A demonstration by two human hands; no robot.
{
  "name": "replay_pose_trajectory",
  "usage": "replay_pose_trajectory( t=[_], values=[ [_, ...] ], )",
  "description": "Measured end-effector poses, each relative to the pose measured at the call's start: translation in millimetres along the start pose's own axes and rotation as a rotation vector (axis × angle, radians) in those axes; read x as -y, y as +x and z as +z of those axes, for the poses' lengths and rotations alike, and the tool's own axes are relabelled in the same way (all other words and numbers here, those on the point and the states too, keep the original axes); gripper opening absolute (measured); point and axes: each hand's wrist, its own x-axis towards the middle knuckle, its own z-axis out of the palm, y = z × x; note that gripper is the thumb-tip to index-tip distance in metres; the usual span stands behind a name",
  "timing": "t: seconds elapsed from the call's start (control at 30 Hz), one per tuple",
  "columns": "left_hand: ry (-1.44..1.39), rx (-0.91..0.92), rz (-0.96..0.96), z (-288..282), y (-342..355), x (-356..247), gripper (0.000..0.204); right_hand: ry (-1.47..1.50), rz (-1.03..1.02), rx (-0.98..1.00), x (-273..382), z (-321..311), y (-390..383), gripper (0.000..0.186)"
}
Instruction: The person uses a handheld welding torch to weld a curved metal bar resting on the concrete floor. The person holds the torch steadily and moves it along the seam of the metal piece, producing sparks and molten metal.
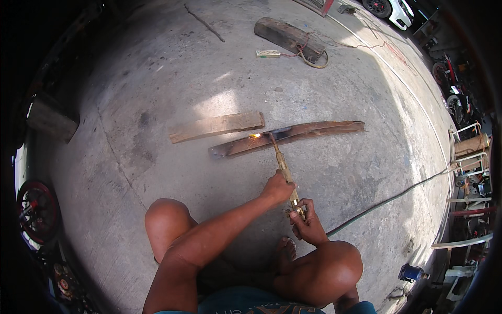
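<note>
My left hand is wrapped round the middle of a brass cutting torch, angled away from me. My right hand grips its lower end by the valve knobs. At the torch head a small yellow flame burns over a long rusty metal bar lying on the concrete, darkened near the flame. Just beyond its left part lies a weathered board.
A green hose runs rightward. Ahead are a dark block with cables, a small pale box and a stick. A wheel stands left; motorbikes, metal frames and a blue can sit right.
</note>
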Motion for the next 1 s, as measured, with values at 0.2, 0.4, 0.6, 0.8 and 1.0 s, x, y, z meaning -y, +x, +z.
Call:
replay_pose_trajectory(
  t=[0.2, 0.4, 0.6, 0.8, 1.0],
  values=[
    [0.016, -0.01, 0.003, 2, 0, -1, 0.06, -0.002, 0.0, -0.001, 0, -2, -1, 0.037],
    [0.003, 0.016, -0.001, -5, -5, -4, 0.071, -0.004, -0.001, 0.01, -3, 0, 2, 0.037],
    [0.017, 0.016, -0.001, -1, -3, -5, 0.066, -0.007, -0.002, 0.0, -3, -2, 0, 0.037],
    [0.066, -0.056, 0.032, 5, 6, 10, 0.055, 0.023, -0.007, 0.02, -1, 2, 0, 0.031],
    [0.048, -0.031, 0.0, 4, 4, 5, 0.056, 0.014, -0.015, 0.016, -1, 1, 0, 0.03]
  ],
)
